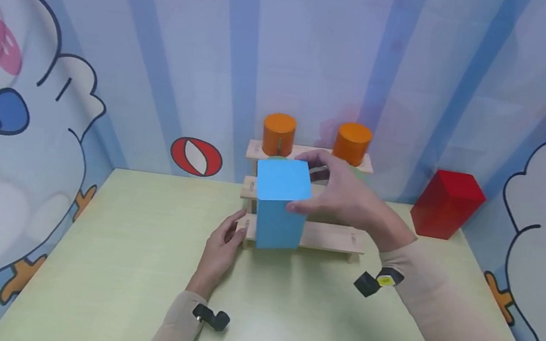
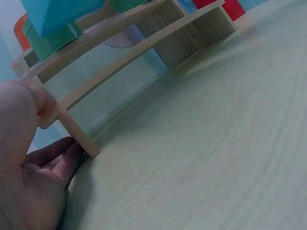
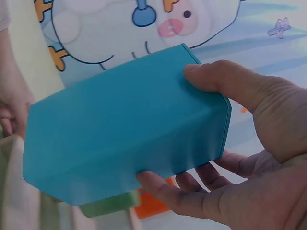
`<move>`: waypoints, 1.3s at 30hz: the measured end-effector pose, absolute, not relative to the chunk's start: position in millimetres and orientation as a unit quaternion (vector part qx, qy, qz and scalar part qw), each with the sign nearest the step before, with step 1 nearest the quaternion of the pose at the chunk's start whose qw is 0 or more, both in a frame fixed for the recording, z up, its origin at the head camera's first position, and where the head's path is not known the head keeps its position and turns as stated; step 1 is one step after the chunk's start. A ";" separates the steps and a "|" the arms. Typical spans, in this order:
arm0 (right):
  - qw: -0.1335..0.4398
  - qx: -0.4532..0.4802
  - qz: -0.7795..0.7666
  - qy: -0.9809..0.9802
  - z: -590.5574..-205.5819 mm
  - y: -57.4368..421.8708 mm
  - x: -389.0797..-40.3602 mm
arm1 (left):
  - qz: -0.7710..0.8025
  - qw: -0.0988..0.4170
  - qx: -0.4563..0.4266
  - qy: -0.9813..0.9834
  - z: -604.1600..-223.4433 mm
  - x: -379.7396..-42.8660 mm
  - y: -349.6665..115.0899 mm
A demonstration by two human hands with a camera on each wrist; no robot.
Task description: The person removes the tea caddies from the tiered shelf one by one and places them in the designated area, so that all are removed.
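My right hand [image 1: 340, 194] holds a blue rectangular block [image 1: 278, 224] upright over the left part of a stepped wooden stand [image 1: 329, 238]. In the right wrist view, the thumb presses one face of the block [image 3: 110, 124] and the fingers curl against another. Down at the stand's left end, my left hand [image 1: 219, 253] grips the lowest step's corner. The left wrist view shows its thumb at the plank's end and its fingers by the short leg [image 2: 79, 134]. Two orange cylinders [image 1: 278, 135] [image 1: 352, 144] stand on the top step.
Green round pieces [image 2: 50, 40] sit on the middle step, partly hidden by the block. A red rectangular block [image 1: 446, 206] stands on the pale table [image 1: 147, 246] at the back right. Printed cloth walls [image 1: 312, 42] enclose the back and sides.
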State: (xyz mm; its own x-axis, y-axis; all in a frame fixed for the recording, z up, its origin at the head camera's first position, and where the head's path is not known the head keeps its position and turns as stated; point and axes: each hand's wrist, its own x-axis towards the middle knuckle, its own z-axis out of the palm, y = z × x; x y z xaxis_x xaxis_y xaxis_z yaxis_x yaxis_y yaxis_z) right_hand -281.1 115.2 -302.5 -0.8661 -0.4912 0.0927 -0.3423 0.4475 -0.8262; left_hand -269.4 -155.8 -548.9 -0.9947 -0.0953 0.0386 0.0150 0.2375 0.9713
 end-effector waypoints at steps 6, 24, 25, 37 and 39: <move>0.054 -0.263 -0.462 0.845 -249.4 139.5 -273.7 | -0.618 0.041 0.033 -0.784 -547.2 -270.4 -158.8; -0.067 -0.154 -0.412 0.896 -174.9 246.0 -295.6 | -0.619 0.036 0.044 -0.783 -545.6 -273.3 -161.0; -0.068 -0.146 -0.411 0.897 -175.0 252.3 -298.1 | -0.619 0.035 0.043 -0.783 -545.2 -272.9 -160.8; -0.027 -0.090 -0.375 0.922 -204.1 310.0 -333.9 | -0.619 0.030 0.048 -0.783 -547.2 -271.1 -157.3; -0.007 -0.087 -0.375 0.923 -211.3 318.1 -339.6 | -0.620 0.027 0.047 -0.782 -547.5 -270.5 -156.2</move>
State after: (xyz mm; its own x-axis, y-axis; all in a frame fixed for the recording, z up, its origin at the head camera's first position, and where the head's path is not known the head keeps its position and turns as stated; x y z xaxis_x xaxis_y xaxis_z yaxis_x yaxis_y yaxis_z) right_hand -339.6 318.1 -211.3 -0.9846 -0.1561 0.0784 -0.1665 0.7029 -0.6915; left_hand -270.5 -156.2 -547.5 -0.9941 -0.1073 -0.0160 -0.0400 0.2257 0.9734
